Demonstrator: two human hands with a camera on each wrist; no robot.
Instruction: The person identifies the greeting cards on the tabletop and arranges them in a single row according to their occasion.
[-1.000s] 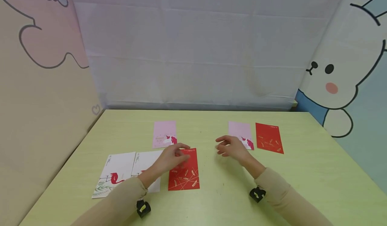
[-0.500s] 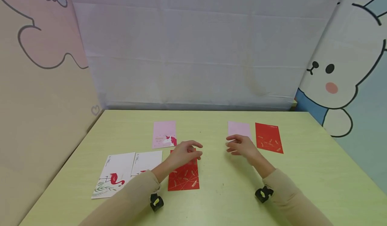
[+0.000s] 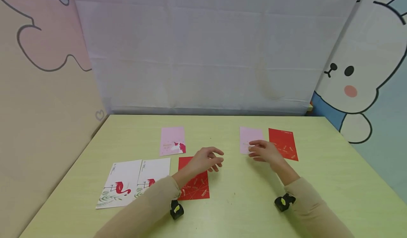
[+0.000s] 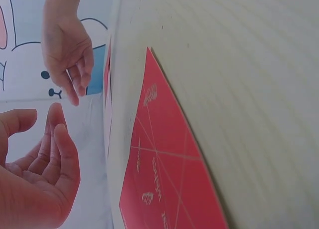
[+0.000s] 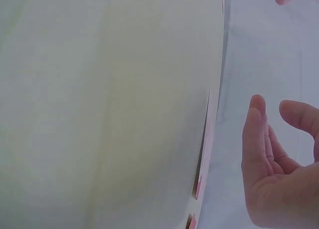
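Note:
My left hand point(image 3: 203, 160) hovers over the upper right part of a red card point(image 3: 198, 185) with gold lines, its fingers loosely bent and holding nothing. The left wrist view shows this same red card point(image 4: 164, 164) flat on the table, apart from the hand point(image 4: 45, 174). Over the lower part of a pink card point(image 3: 247, 135) hangs my right hand point(image 3: 267, 152), relaxed and bare; it hides the unicorn corner. A second red card point(image 3: 284, 140) lies just right of that pink one, partly behind the hand. In the right wrist view, thumb and fingers of the right hand point(image 5: 274, 179) stand apart.
Two white flamingo cards point(image 3: 119, 183) lie side by side at the table's left. Another pink unicorn card point(image 3: 172, 141) is farther back. The pale green table point(image 3: 241, 216) meets a white cloth point(image 3: 203, 54) behind it, with cartoon walls at both sides.
My left hand has moved right across the middle red card. My right hand has also shifted right, from the pink card's left edge toward the second red card. The cards have stayed put.

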